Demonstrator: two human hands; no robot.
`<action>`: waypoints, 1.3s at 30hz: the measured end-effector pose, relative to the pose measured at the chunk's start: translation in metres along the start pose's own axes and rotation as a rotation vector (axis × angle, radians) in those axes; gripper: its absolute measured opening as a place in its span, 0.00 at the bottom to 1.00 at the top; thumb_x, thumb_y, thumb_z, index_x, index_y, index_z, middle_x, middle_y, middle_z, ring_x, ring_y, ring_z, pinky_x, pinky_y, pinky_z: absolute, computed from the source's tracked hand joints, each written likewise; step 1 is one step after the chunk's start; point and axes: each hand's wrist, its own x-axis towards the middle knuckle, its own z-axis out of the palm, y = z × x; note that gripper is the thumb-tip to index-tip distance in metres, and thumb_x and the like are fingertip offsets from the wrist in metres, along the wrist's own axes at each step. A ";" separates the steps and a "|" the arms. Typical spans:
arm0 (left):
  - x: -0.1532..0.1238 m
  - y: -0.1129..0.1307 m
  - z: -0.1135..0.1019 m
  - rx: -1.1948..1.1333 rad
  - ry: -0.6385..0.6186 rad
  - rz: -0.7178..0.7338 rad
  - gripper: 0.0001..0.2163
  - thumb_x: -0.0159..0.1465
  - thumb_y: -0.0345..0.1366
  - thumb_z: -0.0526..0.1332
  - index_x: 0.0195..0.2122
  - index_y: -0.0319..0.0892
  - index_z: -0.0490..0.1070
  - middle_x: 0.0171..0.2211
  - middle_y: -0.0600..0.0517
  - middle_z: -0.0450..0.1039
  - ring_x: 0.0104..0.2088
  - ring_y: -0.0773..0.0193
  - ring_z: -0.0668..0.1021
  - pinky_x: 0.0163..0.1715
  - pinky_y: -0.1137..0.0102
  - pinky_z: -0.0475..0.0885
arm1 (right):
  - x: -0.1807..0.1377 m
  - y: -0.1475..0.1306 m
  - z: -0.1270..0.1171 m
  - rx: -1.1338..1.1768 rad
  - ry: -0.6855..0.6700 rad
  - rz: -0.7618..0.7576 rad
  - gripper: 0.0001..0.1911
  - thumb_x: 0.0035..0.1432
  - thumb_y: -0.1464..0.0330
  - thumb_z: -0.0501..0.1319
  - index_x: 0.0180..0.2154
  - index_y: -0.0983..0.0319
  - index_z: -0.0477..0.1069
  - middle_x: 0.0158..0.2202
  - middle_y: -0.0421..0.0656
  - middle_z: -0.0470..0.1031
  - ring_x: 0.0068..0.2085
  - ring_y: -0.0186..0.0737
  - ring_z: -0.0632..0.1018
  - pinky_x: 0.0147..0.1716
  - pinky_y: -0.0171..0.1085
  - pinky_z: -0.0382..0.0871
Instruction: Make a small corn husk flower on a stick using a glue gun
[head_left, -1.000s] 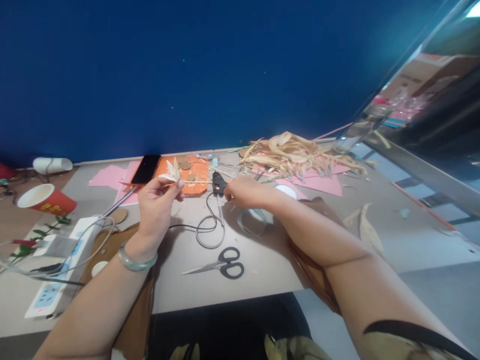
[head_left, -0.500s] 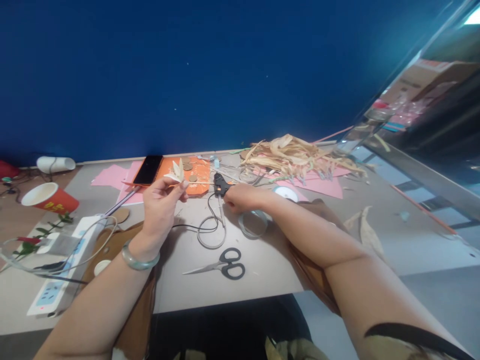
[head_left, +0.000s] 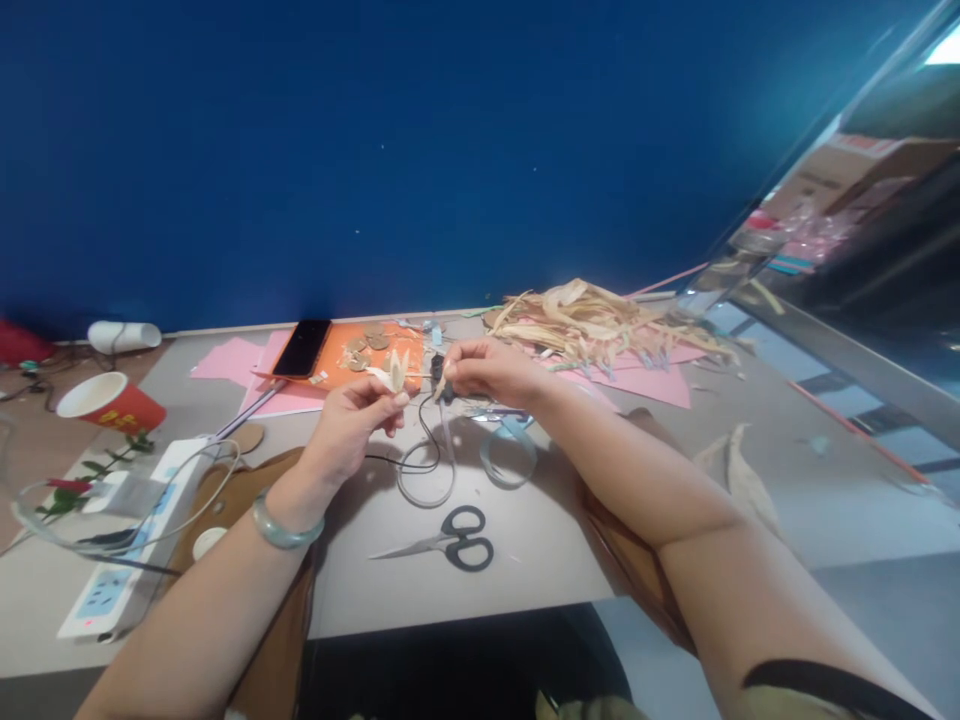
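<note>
In my left hand (head_left: 360, 412), pinched between thumb and fingertips, is a small pale flower-shaped piece of dried husk (head_left: 398, 369) with its petals pointing up. My right hand (head_left: 491, 370) is just to the right, its fingertips closed on a small tan piece (head_left: 441, 386) whose kind is hard to make out. Directly behind those fingertips sits a black glue gun (head_left: 437, 368), partly hidden, its cord looping toward me. Scissors (head_left: 450, 541) with black handles lie on the table in front of both hands.
A heap of dried husk strips (head_left: 577, 318) lies at the back right on pink paper. Orange paper (head_left: 352, 350) with cork-like discs and a phone (head_left: 301, 348) are behind my left hand. A power strip (head_left: 135, 535), a red paper cup (head_left: 112, 402) and a tape roll (head_left: 508, 455) stand around.
My right hand has come off the glue gun and risen, with its fingertips now pinched together. My left hand has moved right with the husk flower, closer to the right hand.
</note>
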 end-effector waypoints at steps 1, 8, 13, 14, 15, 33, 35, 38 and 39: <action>-0.001 0.000 0.001 -0.009 -0.021 -0.020 0.11 0.49 0.35 0.72 0.23 0.37 0.71 0.31 0.49 0.78 0.19 0.74 0.72 0.18 0.76 0.66 | 0.000 0.001 0.000 0.029 0.011 -0.002 0.10 0.47 0.68 0.67 0.25 0.63 0.66 0.14 0.30 0.58 0.17 0.25 0.59 0.19 0.29 0.51; -0.006 0.003 0.006 -0.031 -0.110 -0.125 0.11 0.48 0.36 0.73 0.25 0.37 0.73 0.26 0.52 0.76 0.19 0.74 0.71 0.19 0.76 0.66 | 0.001 0.006 0.008 -0.050 -0.008 -0.013 0.09 0.49 0.66 0.67 0.25 0.66 0.71 0.14 0.32 0.59 0.18 0.25 0.58 0.18 0.29 0.47; -0.006 0.002 0.007 0.011 -0.146 -0.158 0.11 0.48 0.36 0.73 0.24 0.37 0.73 0.22 0.54 0.73 0.18 0.73 0.71 0.19 0.76 0.65 | 0.002 0.007 0.013 -0.134 0.031 -0.019 0.09 0.49 0.65 0.66 0.26 0.66 0.72 0.14 0.33 0.61 0.18 0.25 0.58 0.18 0.30 0.46; -0.006 0.002 0.007 0.023 -0.146 -0.164 0.11 0.48 0.36 0.73 0.24 0.37 0.73 0.24 0.53 0.74 0.18 0.73 0.71 0.19 0.76 0.65 | 0.002 0.007 0.013 -0.128 0.057 -0.020 0.09 0.48 0.65 0.66 0.25 0.66 0.72 0.14 0.32 0.61 0.18 0.25 0.57 0.18 0.30 0.45; -0.006 0.002 0.007 0.035 -0.143 -0.169 0.11 0.48 0.36 0.73 0.24 0.37 0.73 0.25 0.52 0.75 0.18 0.74 0.71 0.18 0.76 0.65 | 0.003 0.007 0.013 -0.117 0.089 -0.022 0.09 0.47 0.66 0.66 0.25 0.65 0.71 0.14 0.32 0.60 0.18 0.25 0.57 0.18 0.30 0.45; 0.001 0.004 0.002 0.049 0.126 -0.152 0.15 0.45 0.38 0.74 0.23 0.37 0.69 0.19 0.56 0.69 0.18 0.75 0.69 0.15 0.79 0.60 | 0.012 0.008 -0.005 -0.014 0.644 -0.291 0.09 0.45 0.69 0.63 0.20 0.61 0.63 0.14 0.32 0.63 0.17 0.26 0.63 0.19 0.29 0.54; 0.001 0.007 0.001 0.015 0.106 -0.206 0.16 0.45 0.38 0.74 0.23 0.38 0.67 0.22 0.54 0.71 0.17 0.76 0.67 0.13 0.80 0.57 | 0.012 0.007 -0.004 -0.007 0.625 -0.270 0.09 0.45 0.68 0.64 0.21 0.61 0.63 0.14 0.32 0.62 0.16 0.26 0.63 0.17 0.28 0.54; 0.001 0.010 -0.001 -0.049 0.004 -0.259 0.15 0.48 0.38 0.72 0.23 0.37 0.66 0.29 0.50 0.77 0.17 0.79 0.65 0.12 0.81 0.55 | 0.011 0.006 -0.002 0.002 0.602 -0.257 0.09 0.44 0.68 0.64 0.22 0.61 0.63 0.15 0.32 0.65 0.15 0.25 0.63 0.16 0.28 0.53; 0.000 0.011 -0.002 -0.070 -0.022 -0.256 0.15 0.49 0.37 0.72 0.23 0.37 0.65 0.33 0.48 0.78 0.17 0.80 0.64 0.12 0.81 0.55 | 0.011 0.006 -0.001 0.005 0.597 -0.258 0.09 0.44 0.69 0.63 0.22 0.61 0.63 0.17 0.33 0.67 0.15 0.25 0.63 0.16 0.28 0.53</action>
